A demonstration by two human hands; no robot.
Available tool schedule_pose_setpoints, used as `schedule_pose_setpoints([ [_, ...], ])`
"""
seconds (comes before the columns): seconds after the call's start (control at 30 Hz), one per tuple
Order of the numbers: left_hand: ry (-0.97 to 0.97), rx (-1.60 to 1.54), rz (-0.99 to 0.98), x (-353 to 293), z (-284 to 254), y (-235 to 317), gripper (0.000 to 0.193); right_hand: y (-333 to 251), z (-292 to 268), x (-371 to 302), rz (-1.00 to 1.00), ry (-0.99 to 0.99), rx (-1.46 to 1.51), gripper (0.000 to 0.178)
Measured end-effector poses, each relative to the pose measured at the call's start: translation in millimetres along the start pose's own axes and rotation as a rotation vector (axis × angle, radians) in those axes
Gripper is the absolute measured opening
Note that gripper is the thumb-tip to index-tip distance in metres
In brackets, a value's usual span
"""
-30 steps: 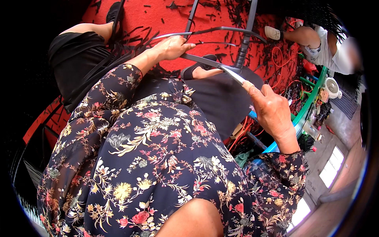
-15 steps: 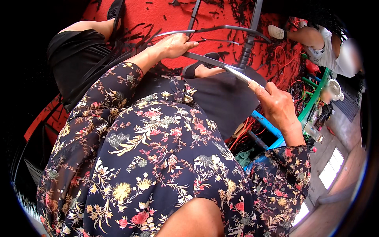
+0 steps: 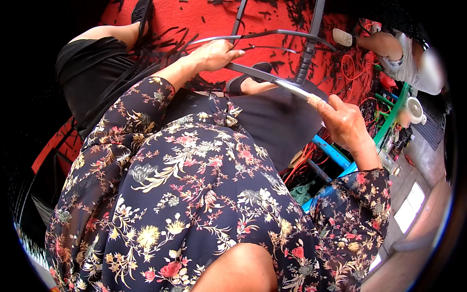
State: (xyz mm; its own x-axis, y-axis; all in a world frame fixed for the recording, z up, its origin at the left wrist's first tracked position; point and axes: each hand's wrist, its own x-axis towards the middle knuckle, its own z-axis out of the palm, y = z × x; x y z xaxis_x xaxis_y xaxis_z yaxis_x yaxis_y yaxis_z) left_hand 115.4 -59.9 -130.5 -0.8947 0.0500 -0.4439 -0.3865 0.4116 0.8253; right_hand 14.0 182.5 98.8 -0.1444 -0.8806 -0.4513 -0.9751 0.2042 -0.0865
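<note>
My left hand (image 3: pixel 218 55) is closed, palm down, around a flat dark strip (image 3: pixel 253 73), thumb pointing right. The strip slants down to the right, where its face turns and shines white. At that bright end, my right hand (image 3: pixel 344 124) pinches it between thumb and curled fingers. Beyond the hands stands a dark frame, with one bar (image 3: pixel 304 63) wound in strip near its lower end. A loose curved strip (image 3: pixel 277 33) arches from the left hand across this bar. A dark sheet (image 3: pixel 282 126) lies below the strip, over my lap.
Black scraps (image 3: pixel 279 65) litter the red floor covering (image 3: pixel 180 19). Blue bars (image 3: pixel 331 151) and orange-red strands (image 3: pixel 299 165) are near my right forearm. At the right are a green rail (image 3: pixel 391 121), a white fan (image 3: pixel 415 110) and another person (image 3: pixel 411 63), seated.
My right hand and forearm have shifted slightly right and down, with the strip still pinched. My left hand has hardly moved.
</note>
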Motion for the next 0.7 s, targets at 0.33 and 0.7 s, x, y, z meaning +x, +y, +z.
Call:
schedule_pose_setpoints([
  [0.33,0.043,-0.017,0.041,-1.2,-7.3,11.7,0.055,-9.1,22.3,-9.6,0.142,0.12,0.388,0.045],
  [0.7,0.026,0.014,0.009,-3.1,-1.6,8.4,0.054,-7.7,9.4,-4.9,0.108,-0.006,0.196,0.048],
])
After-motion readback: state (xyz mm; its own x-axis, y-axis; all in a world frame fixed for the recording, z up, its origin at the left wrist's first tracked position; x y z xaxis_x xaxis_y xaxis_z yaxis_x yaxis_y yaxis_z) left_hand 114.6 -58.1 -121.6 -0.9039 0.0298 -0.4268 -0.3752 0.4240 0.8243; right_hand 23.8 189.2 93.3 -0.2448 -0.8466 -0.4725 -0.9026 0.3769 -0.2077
